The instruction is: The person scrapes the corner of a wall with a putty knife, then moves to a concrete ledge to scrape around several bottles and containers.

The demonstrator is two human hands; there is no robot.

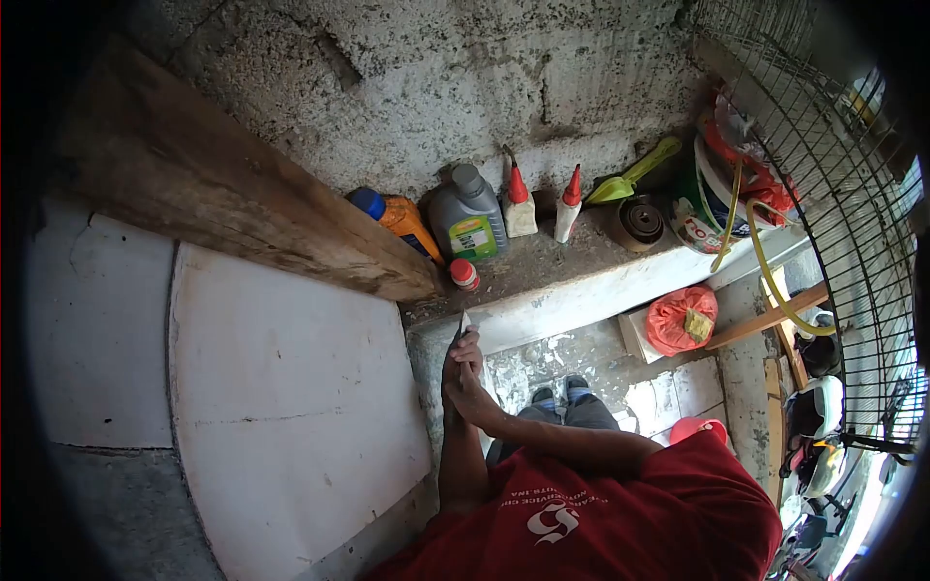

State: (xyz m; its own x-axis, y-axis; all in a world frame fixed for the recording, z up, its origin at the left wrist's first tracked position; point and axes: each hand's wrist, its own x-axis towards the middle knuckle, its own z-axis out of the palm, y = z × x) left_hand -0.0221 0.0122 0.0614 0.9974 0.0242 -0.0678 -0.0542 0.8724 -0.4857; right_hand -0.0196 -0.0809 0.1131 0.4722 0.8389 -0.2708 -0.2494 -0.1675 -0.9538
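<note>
Both hands are together near the ledge's left end. My left hand (454, 365) is closed, and a thin pointed piece (465, 321), light with a dark edge, sticks up from its fingers. Against it, lower down, my right hand (468, 392) is closed too; whatever it grips is hidden. Just above stands a small red-capped bottle (465, 275). Behind it on the ledge are an orange bottle with a blue cap (405, 223) and a grey bottle with a green label (469, 218).
Two red-nozzled bottles (519, 206), a green scoop (635, 174), a brown roll (640, 222) and a bucket (712, 208) line the ledge. A wooden beam (262, 213) slants at left. A wire rack (852, 213) curves at right. A red bag (680, 321) lies below.
</note>
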